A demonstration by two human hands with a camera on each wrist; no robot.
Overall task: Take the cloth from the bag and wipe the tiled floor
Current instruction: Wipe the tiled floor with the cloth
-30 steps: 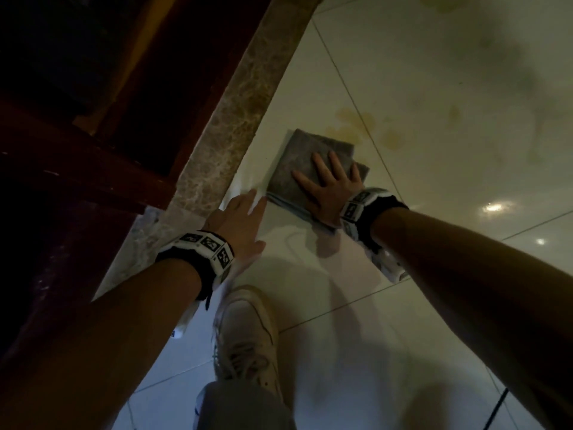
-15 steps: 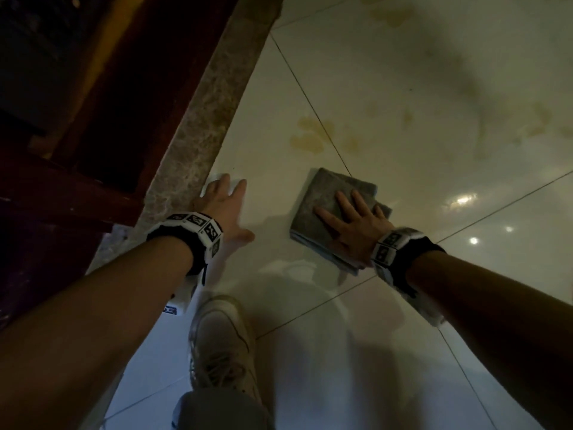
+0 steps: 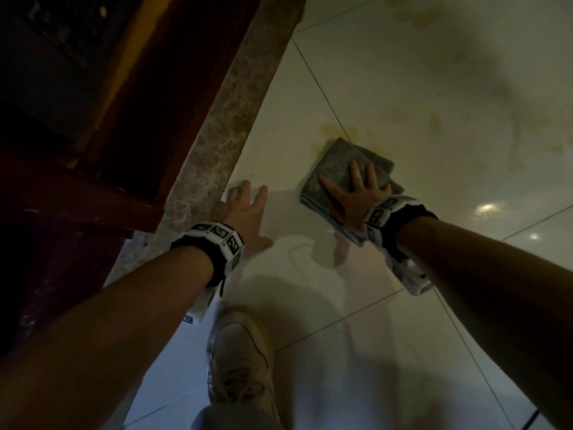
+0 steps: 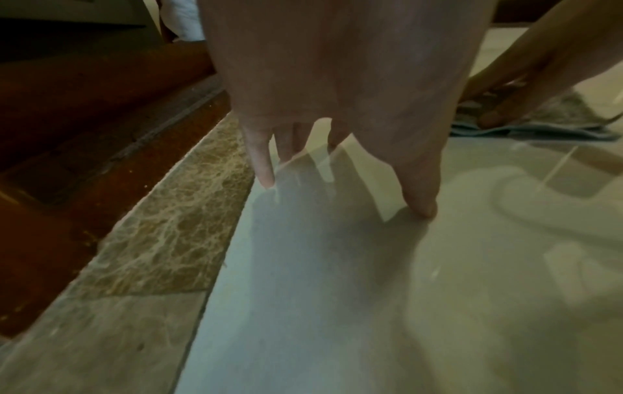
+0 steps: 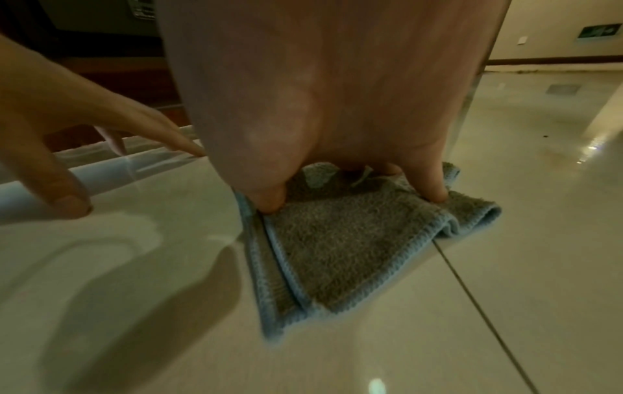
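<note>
A folded grey cloth (image 3: 338, 162) with a blue hem lies on the pale tiled floor (image 3: 418, 72), its far edge at a yellowish stain (image 3: 333, 130). My right hand (image 3: 353, 193) presses flat on the cloth (image 5: 337, 248) with fingers spread. My left hand (image 3: 245, 212) rests open on the floor to the left, apart from the cloth, fingertips on a clear plastic bag (image 5: 118, 170) lying flat. In the left wrist view the left hand (image 4: 337, 80) stands on its fingertips and the cloth (image 4: 569, 109) shows at the right edge.
A brown marble strip (image 3: 223, 128) and a dark wooden frame (image 3: 124, 119) border the tiles on the left. My light shoe (image 3: 242, 352) stands near the bottom. More yellowish stains (image 3: 434, 125) spread to the far right. A wet smear (image 3: 310, 252) lies in front of the cloth.
My right hand drew the cloth back and right, away from the stain, then pushed it forward to the stain's edge again. The left hand stayed planted on the bag.
</note>
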